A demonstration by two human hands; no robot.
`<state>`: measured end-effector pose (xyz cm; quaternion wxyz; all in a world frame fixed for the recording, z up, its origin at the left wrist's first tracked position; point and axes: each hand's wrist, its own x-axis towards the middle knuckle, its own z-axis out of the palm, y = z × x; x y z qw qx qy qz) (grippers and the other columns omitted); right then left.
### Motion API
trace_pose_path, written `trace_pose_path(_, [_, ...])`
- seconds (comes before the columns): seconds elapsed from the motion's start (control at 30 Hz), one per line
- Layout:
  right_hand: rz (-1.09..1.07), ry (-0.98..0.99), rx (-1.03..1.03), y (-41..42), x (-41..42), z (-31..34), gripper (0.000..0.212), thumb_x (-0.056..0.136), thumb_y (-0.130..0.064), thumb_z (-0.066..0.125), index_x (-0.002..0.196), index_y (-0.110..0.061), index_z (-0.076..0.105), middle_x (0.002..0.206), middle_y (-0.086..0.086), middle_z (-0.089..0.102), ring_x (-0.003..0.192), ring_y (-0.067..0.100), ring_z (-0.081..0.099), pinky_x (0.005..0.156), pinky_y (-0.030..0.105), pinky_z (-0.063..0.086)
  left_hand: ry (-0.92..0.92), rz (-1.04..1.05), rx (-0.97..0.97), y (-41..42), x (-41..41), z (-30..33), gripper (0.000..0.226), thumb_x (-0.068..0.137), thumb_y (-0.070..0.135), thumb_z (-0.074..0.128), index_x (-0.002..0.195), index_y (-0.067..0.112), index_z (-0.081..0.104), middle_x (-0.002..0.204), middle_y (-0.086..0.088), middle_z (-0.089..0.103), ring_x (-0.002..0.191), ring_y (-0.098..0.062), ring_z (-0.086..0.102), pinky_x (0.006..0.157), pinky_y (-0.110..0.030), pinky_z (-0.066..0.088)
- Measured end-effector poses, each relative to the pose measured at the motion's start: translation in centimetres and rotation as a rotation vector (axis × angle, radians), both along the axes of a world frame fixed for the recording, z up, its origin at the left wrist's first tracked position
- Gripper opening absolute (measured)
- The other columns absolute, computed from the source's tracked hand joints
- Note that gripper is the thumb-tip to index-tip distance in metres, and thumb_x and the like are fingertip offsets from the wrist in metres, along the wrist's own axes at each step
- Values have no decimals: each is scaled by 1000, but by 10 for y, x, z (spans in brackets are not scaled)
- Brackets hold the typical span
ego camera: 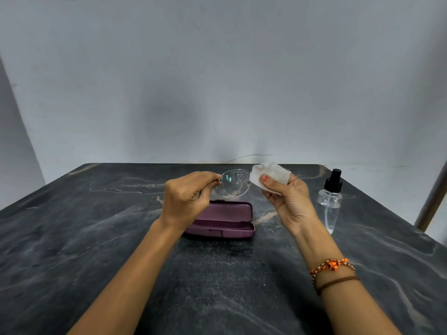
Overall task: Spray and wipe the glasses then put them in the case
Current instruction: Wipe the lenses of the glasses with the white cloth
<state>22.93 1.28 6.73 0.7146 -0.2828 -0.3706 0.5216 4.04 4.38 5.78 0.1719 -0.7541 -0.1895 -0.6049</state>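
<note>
Glasses (235, 183) pinched at one end by left hand (186, 199), raised above open purple case (223, 220); droplet-speckled lens beside white cloth (269, 175) gripped in right hand (286, 201).

Two bare forearms are seen, with no sleeves reaching into view, and each ends in a hand: the left hand (186, 197) and the right hand (287, 201). The thumbnail of the right hand is painted red. Two bands are worn side by side on the right forearm: a beaded bracelet (332, 265) in orange and white with a bright orange knot or ornament on top, and just behind it, farther from the hand, a thin plain brown band (337, 282).
</note>
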Motion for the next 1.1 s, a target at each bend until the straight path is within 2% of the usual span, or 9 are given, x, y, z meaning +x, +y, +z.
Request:
trace_pose_path(0.17, [-22, 65, -45, 0, 1, -3, 23, 74, 11, 60, 80, -11, 62, 60, -6, 71, 57, 5, 67, 49, 14, 52, 33, -2, 1, 0, 2, -1, 4, 71, -2, 70, 71, -6, 71, 68, -11, 72, 62, -17, 68, 63, -20, 53])
trace_pose_path(0.33, [-7, 199, -83, 4, -2, -6, 27, 76, 16, 55, 81, -10, 61, 59, -3, 71, 56, 7, 68, 48, 14, 51, 49, 4, 4, -1, 1, 0, 12, 76, 4, 64, 71, -5, 71, 68, -10, 72, 62, -15, 67, 65, -18, 52])
trace_pose_path(0.43, [-52, 88, -67, 4, 0, -5, 24, 72, 12, 62, 81, -10, 62, 59, -5, 72, 56, 5, 68, 46, 14, 50, 24, 13, 0, -1, -1, 0, 13, 76, 4, 63, 70, -5, 71, 67, -10, 71, 61, -15, 67, 61, -20, 52])
trace_pose_path(0.53, [-90, -39, -64, 3, 2, -4, 24, 59, 2, 72, 78, -12, 64, 60, -7, 72, 56, 3, 67, 47, 14, 51, -2, 15, -15, 0, -3, 2, 15, 77, 4, 63, 71, -6, 71, 67, -11, 71, 61, -14, 66, 61, -19, 52])
trace_pose_path(0.6, [-90, -54, -80, 3, 3, -5, 25, 58, -1, 72, 78, -13, 64, 61, -7, 72, 57, 3, 67, 48, 15, 52, -10, 18, -19, 0, -3, 2, 15, 77, 5, 62, 71, -6, 71, 66, -11, 71, 60, -13, 65, 62, -17, 51])
trace_pose_path(0.7, [-72, 98, -92, 5, 2, -7, 15, 75, 1, 65, 81, -12, 62, 61, -5, 72, 57, 7, 67, 48, 17, 53, -17, 18, -12, -1, -4, 2, 15, 76, 4, 63, 71, -6, 71, 66, -11, 71, 60, -15, 66, 59, -20, 52])
trace_pose_path(0.8, [-73, 246, -68, 7, 3, -6, 9, 82, -4, 60, 85, -13, 59, 60, -5, 72, 56, 8, 68, 53, 23, 56, -31, 12, -6, -1, -5, 4, 15, 76, 5, 62, 71, -7, 71, 68, -12, 71, 61, -15, 66, 59, -20, 52])
trace_pose_path(1.1, [-34, 327, -92, 6, -2, -6, 5, 84, -9, 60, 83, -14, 59, 60, -4, 71, 55, 7, 67, 50, 17, 53, 109, -13, 15, -3, 3, 2, 4, 73, -4, 68, 72, -5, 71, 68, -8, 72, 61, -16, 68, 57, -23, 54])
